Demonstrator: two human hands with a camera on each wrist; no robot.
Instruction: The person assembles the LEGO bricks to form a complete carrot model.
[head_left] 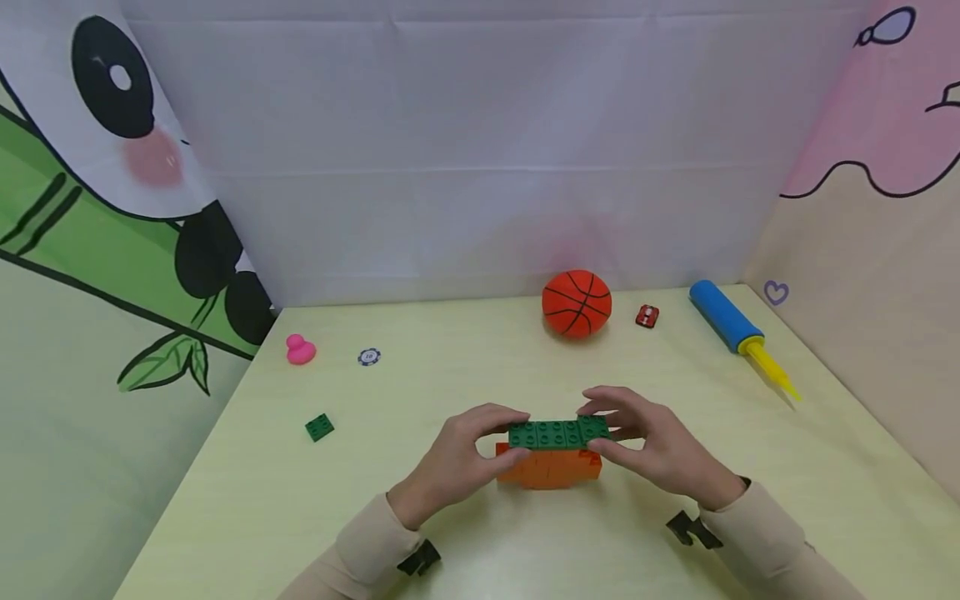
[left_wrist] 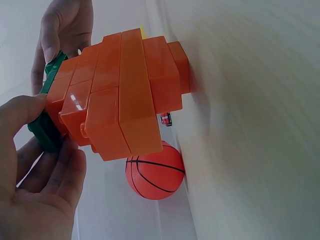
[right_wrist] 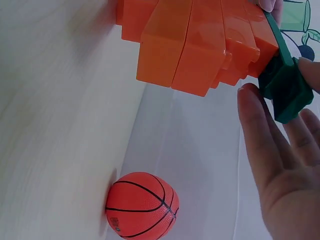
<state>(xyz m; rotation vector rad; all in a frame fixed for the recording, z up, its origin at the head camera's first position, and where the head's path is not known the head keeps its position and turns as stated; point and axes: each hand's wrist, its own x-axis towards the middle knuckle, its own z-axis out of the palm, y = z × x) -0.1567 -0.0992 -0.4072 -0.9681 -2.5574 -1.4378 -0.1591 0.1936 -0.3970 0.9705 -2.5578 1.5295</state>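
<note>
A stack of orange building bricks [head_left: 550, 471], stepped in at top and bottom, stands on the table in front of me. Along its top lies a row of green building bricks [head_left: 553, 435]. My left hand [head_left: 468, 454] pinches the left end of that row between thumb and fingers. At the other end, my right hand [head_left: 652, 442] holds a green brick [head_left: 593, 427] with its thumb in front and fingers behind. In the right wrist view this green brick [right_wrist: 293, 95] sits higher than the row and juts past the orange bricks.
A loose green brick [head_left: 319, 427], a pink toy [head_left: 300, 350] and a poker chip [head_left: 369, 357] lie to the left. Farther back are an orange basketball [head_left: 577, 304], a small red toy car [head_left: 647, 316] and a blue and yellow pump [head_left: 727, 321]. Fabric walls enclose the table.
</note>
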